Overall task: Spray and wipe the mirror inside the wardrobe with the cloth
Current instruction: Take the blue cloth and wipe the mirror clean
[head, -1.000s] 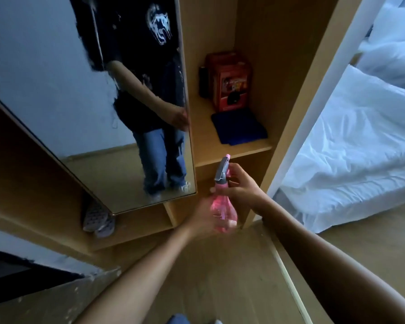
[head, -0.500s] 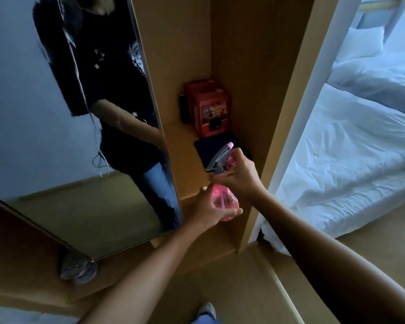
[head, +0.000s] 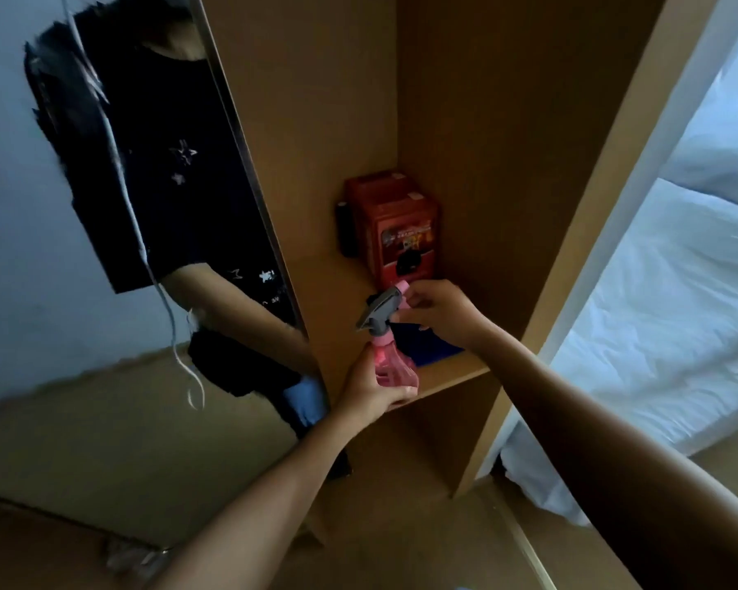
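Mirror [head: 116, 249] at 9 o'clock, fragile. Spray bottle [head: 390, 359] (light, slick plastic) centre: left hand [head: 369, 391] grips its body, right hand [head: 437, 310] pinches nozzle. Soft cloth [head: 429, 347] on shelf [head: 452, 374].

Spray bottle [head: 395, 368]: translucent pink body, grey trigger head, pink nozzle tip. Cloth [head: 429, 344]: dark blue. Box [head: 397, 232]: red, printed front. Wardrobe [head: 478, 121]: tan wood. Bedding [head: 665, 317]: white.

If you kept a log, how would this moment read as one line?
stage: preparing spray | left hand: holds pink plastic spray bottle | right hand: pinches its nozzle tip | folded blue cloth: on wooden shelf | mirror: not yet wiped
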The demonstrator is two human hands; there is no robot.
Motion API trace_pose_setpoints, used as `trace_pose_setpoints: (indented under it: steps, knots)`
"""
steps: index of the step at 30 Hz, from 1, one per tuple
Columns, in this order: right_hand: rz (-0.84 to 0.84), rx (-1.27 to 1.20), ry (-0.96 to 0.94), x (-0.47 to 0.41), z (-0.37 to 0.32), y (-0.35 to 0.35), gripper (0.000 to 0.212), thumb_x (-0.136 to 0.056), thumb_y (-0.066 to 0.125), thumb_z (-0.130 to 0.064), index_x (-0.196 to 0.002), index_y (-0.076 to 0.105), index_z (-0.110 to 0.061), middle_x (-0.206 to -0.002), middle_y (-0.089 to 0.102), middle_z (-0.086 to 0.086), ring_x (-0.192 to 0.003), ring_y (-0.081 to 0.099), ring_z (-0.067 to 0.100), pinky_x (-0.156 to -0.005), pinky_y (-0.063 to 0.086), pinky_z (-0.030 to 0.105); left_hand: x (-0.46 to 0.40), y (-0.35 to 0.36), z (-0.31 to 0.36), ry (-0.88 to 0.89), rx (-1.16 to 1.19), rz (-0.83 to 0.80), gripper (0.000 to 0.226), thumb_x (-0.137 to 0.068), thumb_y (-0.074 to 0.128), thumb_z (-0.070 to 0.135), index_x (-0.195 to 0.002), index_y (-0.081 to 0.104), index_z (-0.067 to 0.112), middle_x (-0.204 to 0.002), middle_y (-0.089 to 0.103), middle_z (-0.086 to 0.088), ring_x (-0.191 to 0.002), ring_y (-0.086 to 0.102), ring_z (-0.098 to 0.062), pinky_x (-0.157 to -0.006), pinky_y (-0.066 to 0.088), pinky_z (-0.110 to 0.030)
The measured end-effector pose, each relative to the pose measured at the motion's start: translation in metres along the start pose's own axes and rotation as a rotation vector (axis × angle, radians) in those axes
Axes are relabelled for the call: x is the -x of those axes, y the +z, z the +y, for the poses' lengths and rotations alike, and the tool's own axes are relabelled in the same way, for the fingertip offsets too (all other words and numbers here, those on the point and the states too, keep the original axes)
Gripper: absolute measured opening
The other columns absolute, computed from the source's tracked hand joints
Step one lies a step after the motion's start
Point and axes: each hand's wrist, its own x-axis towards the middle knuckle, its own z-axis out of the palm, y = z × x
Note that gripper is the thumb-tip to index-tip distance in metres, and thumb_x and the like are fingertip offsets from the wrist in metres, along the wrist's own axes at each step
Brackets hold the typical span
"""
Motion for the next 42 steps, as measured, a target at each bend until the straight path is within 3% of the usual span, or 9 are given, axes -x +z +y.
trace_pose_setpoints:
  steps: [5, 10, 19, 26, 31, 33, 36, 39, 42]
  knots:
    - [-0.021, -0.165, -0.054, -0.031, 0.013, 0.008, 0.012, -0.083, 0.075, -0.007, -0.089, 0.068, -0.015, -0.088, 0.068, 0.009, -0.081, 0.059, 0.019, -0.073, 0.047, 0.037, -0.027, -0.003, 0.005, -0.089, 0.155, 0.206, 0.060, -0.069, 0.074, -0.014, -0.096, 0.049, 0.034, -0.091, 0.058, 0.012, -0.077, 0.058, 0.007, -0.059, 0.046, -0.007]
    - [-0.078, -0.176, -0.141, -0.061, 0.024, 0.019, 0.017, -0.085, 0.069, 0.004, -0.100, 0.067, 0.011, -0.097, 0.069, 0.027, -0.085, 0.061, 0.025, -0.081, 0.050, 0.045, -0.047, 0.003, 0.002, -0.152, 0.317, 0.383, 0.056, -0.070, 0.060, -0.030, -0.083, 0.048, 0.024, -0.074, 0.055, 0.001, -0.063, 0.060, -0.003, -0.060, 0.052, -0.024]
    - [-0.160, -0.223, -0.145, -0.097, 0.049, 0.031, 0.016, -0.088, 0.063, 0.010, -0.103, 0.067, 0.009, -0.094, 0.068, 0.017, -0.080, 0.061, 0.010, -0.078, 0.049, 0.021, -0.073, 0.001, -0.006, -0.226, 0.153, 0.515, 0.050, -0.075, 0.068, -0.014, -0.096, 0.050, 0.028, -0.098, 0.057, 0.006, -0.099, 0.056, -0.015, -0.080, 0.047, -0.025]
    - [-0.214, -0.314, -0.138, -0.114, 0.059, 0.036, 0.020, -0.088, 0.062, 0.011, -0.108, 0.065, 0.012, -0.105, 0.068, 0.025, -0.090, 0.060, 0.018, -0.084, 0.048, 0.021, -0.091, -0.001, -0.009, -0.224, 0.348, 0.576, 0.045, -0.078, 0.059, -0.020, -0.102, 0.054, 0.018, -0.111, 0.057, -0.015, -0.112, 0.055, -0.038, -0.097, 0.047, -0.054]
    - [-0.196, -0.380, -0.062, -0.116, 0.077, 0.040, 0.026, -0.084, 0.070, 0.005, -0.109, 0.064, -0.001, -0.110, 0.064, 0.008, -0.095, 0.060, 0.004, -0.083, 0.045, 0.008, -0.098, 0.002, -0.006, -0.202, 0.172, 0.683, 0.026, -0.083, 0.067, -0.001, -0.096, 0.056, 0.020, -0.093, 0.063, -0.002, -0.091, 0.061, -0.023, -0.078, 0.051, -0.032]
    - [-0.125, -0.271, -0.067, -0.116, 0.093, 0.037, 0.031, -0.085, 0.070, 0.003, -0.115, 0.063, -0.003, -0.118, 0.062, 0.008, -0.105, 0.058, 0.009, -0.087, 0.042, 0.008, -0.095, 0.010, -0.005, -0.186, 0.030, 0.843, 0.023, -0.082, 0.071, 0.005, -0.098, 0.058, 0.014, -0.095, 0.062, -0.003, -0.093, 0.060, -0.023, -0.081, 0.046, -0.029]
    - [0.024, 0.139, -0.056, -0.117, 0.126, 0.027, 0.036, -0.091, 0.065, -0.008, -0.127, 0.059, -0.001, -0.129, 0.059, 0.016, -0.124, 0.051, 0.028, -0.103, 0.041, 0.030, -0.076, 0.040, -0.011, -0.361, -0.099, 0.983, 0.054, -0.077, 0.075, 0.008, -0.124, 0.050, -0.002, -0.128, 0.052, -0.020, -0.125, 0.043, -0.036, -0.107, 0.030, -0.038]
    - [0.026, 0.389, 0.017, -0.112, 0.149, 0.022, 0.049, -0.098, 0.056, -0.021, -0.143, 0.044, -0.005, -0.151, 0.041, 0.014, -0.145, 0.026, 0.028, -0.118, 0.022, 0.035, -0.060, 0.068, -0.013, -0.249, -0.087, 0.846, 0.038, -0.085, 0.068, 0.013, -0.119, 0.052, 0.006, -0.126, 0.051, -0.013, -0.119, 0.048, -0.028, -0.103, 0.040, -0.042]
    - [-0.040, 0.655, 0.068, -0.109, 0.162, 0.020, 0.056, -0.103, 0.039, -0.037, -0.154, 0.024, -0.018, -0.163, 0.015, 0.006, -0.151, 0.004, 0.023, -0.122, 0.005, 0.040, -0.073, 0.071, -0.006, -0.010, -0.182, 0.643, 0.022, -0.092, 0.060, 0.012, -0.114, 0.056, 0.011, -0.114, 0.055, -0.004, -0.105, 0.055, -0.017, -0.090, 0.043, -0.015]
